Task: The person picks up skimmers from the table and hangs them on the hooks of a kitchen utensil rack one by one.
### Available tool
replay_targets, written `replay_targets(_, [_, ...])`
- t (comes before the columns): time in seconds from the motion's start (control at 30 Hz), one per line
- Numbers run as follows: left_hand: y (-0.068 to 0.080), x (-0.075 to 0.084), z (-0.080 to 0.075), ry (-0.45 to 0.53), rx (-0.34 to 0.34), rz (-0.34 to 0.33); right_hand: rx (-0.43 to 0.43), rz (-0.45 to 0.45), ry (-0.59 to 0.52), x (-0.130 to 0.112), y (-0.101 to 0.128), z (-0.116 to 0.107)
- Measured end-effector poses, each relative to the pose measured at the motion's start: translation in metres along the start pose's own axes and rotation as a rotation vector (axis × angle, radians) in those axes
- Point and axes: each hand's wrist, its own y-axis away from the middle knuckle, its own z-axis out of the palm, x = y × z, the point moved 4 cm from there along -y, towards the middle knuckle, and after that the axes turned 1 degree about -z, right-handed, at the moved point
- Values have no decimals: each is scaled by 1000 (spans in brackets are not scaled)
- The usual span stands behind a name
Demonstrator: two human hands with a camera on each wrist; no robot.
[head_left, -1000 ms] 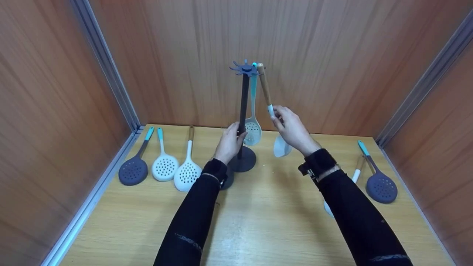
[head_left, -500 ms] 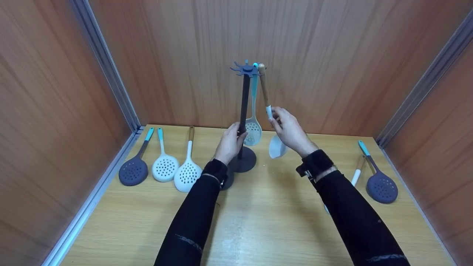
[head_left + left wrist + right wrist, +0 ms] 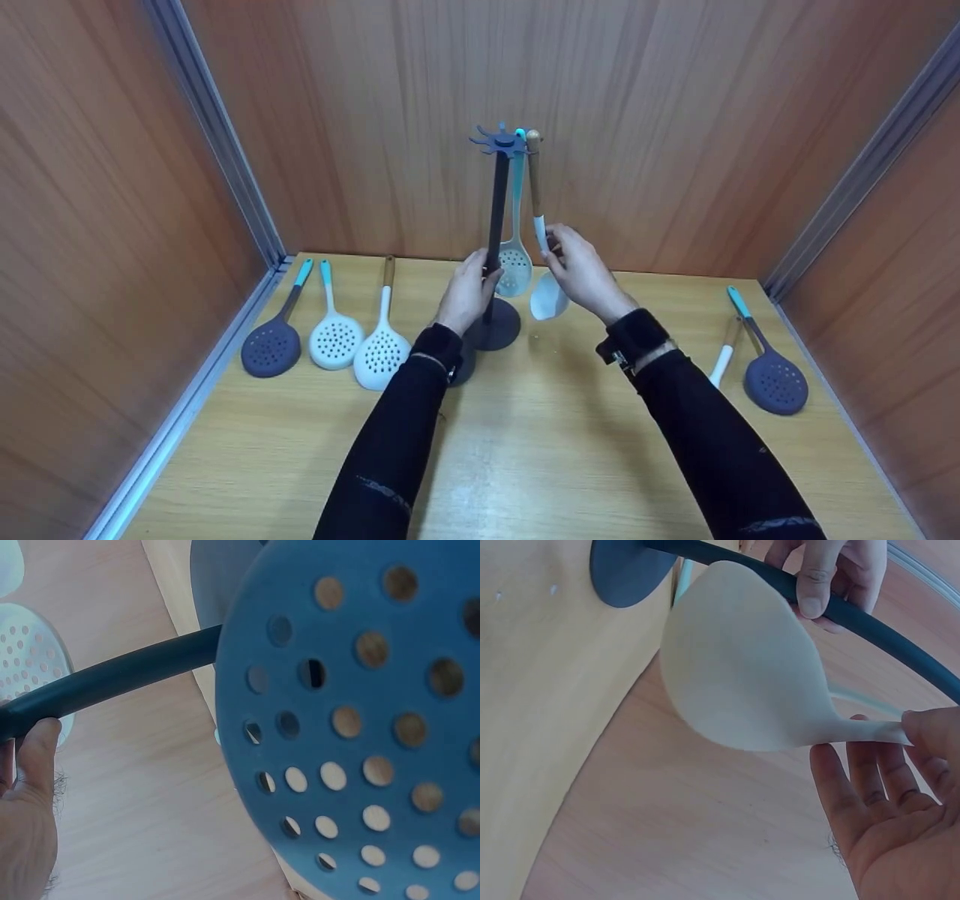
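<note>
My left hand [image 3: 466,289] is curled round the black pole of the utensil stand [image 3: 496,217], low down, just above its round base, which sits on the bench [image 3: 525,450] near the back wall. My right hand [image 3: 581,271] pinches the white neck of a wooden-handled spoon [image 3: 547,294] between thumb and fingertips, the other fingers loosely spread below it. The spoon hangs nearly upright, its wooden end up at the star-shaped top of the stand, though I cannot tell whether it is hooked on there. Its pale bowl hangs just right of the pole, above the bench. Beside it a light blue skimmer [image 3: 514,266] hangs from the same top, its holed head close to my left thumb. In the left wrist view a dark skimmer head fills most of the frame.

On the bench to the left lie a dark skimmer [image 3: 271,346] and two white skimmers [image 3: 335,339] side by side. To the right lies another dark skimmer [image 3: 774,381], with a white-handled utensil [image 3: 721,361] just beside it.
</note>
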Motion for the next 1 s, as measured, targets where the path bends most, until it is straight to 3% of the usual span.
replay_targets(0.73, [2,3,0,-34,0,12,-7,-24,36,3,3,8])
replay_targets(1.0, [1,3,1,-29,-5,-2,-9,17,19,6,4,8])
